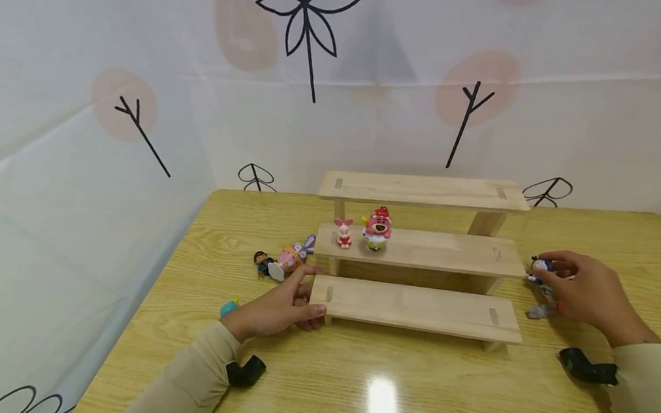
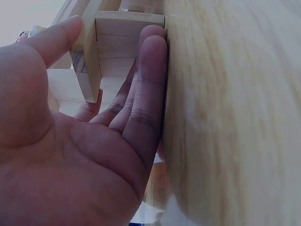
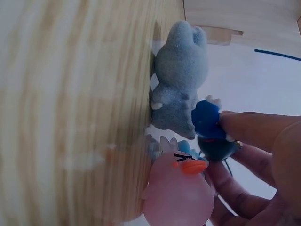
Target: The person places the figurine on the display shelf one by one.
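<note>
A three-tier wooden shelf [image 1: 416, 306] stands on the table. My left hand [image 1: 282, 304] grips the left end of its lowest board [image 2: 85, 70], thumb at the front edge and index finger at the back, the other fingers low along the tabletop. Right of the shelf, my right hand [image 1: 585, 288] pinches a small white-faced figurine [image 1: 540, 267] with blue parts [image 3: 207, 120] between thumb and fingers. Just beside it are a fuzzy grey long-eared figurine [image 3: 181, 70] and a pink figurine with an orange beak [image 3: 178, 197].
On the middle tier stand a small pink piglet figurine [image 1: 344, 235] and a pink bear figurine [image 1: 377, 227] with a red top. Left of the shelf lie a dark-clothed figurine [image 1: 263, 262] and a purple-eared one [image 1: 297, 255]. A turquoise figurine [image 1: 229, 307] is partly behind my left wrist.
</note>
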{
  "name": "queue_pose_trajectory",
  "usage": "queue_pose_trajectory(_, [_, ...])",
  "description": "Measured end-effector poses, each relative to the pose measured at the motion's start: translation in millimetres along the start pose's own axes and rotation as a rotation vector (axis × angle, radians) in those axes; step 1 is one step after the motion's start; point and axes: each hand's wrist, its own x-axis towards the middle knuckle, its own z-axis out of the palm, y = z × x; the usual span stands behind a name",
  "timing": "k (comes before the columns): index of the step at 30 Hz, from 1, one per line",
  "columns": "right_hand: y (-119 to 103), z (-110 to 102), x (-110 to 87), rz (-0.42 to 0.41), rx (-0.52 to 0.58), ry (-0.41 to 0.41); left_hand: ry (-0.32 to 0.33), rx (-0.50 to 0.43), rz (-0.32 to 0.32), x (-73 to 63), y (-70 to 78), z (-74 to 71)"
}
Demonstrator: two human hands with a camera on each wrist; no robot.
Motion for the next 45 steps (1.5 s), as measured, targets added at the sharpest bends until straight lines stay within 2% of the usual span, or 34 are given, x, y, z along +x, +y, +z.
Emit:
queue_pose_trajectory(5, [-6.4, -1.7, -2.3, -0.043, 0.012, 0.064, -0.007, -0.012, -0.004, 0.0, -1.0, 0.2])
queue_pose_trajectory(12, [-18.0, -5.8, -4.0, -0.114, 0.047, 0.206, -0.002, -0.01, 0.01, 1.0, -0.6, -0.9])
queue_pose_trajectory(20, [-35.0, -7.7, -11.8, -0.156, 0.149, 0.346, -0.008, -0.015, 0.007, 0.3, -0.7, -0.3])
queue_pose_trajectory(25, [-46.5, -8.0, -12.6, -0.216, 0.208, 0.435, -0.005, -0.018, 0.008, -1.1, 0.7, -0.3])
queue_pose_trajectory(34, [-66.4, -11.8, -18.0, -0.303, 0.251, 0.548, -0.004, -0.01, 0.008, 0.1, -0.5, -0.3])
queue_pose_trajectory(45, [-91.1, -11.9, -25.3, -0.432, 0.2, 0.616, -0.008, -0.016, 0.012, 0.3, -0.5, -0.6])
